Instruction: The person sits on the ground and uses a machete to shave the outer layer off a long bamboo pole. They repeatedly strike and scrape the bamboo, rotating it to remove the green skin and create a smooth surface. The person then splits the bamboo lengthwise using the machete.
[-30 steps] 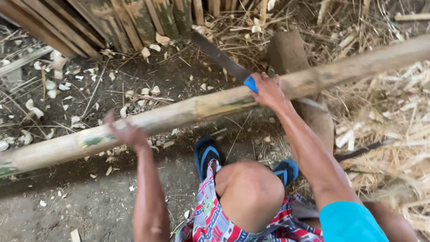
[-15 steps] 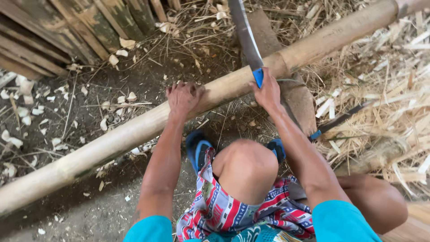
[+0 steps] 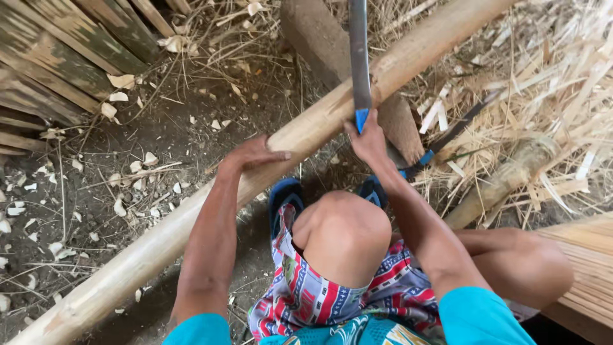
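A long pale bamboo pole runs diagonally from the lower left to the upper right across the dirt ground. My left hand rests flat on top of the pole near its middle. My right hand grips the blue handle of a long machete, whose dark blade stands upright across the pole. The pole lies over a wooden block just beyond the blade. My bent knee and blue sandals are directly below the pole.
Bamboo slats lean at the upper left. Pale chips litter the dirt on the left. A heap of bamboo shavings fills the right, with a second blue-handled knife lying in it. A bundle of thin strips sits at the lower right.
The pole has slid closer and now sits steeper in view. My left hand moved from open air onto the pole. The machete swung from slanted to upright across the pole.
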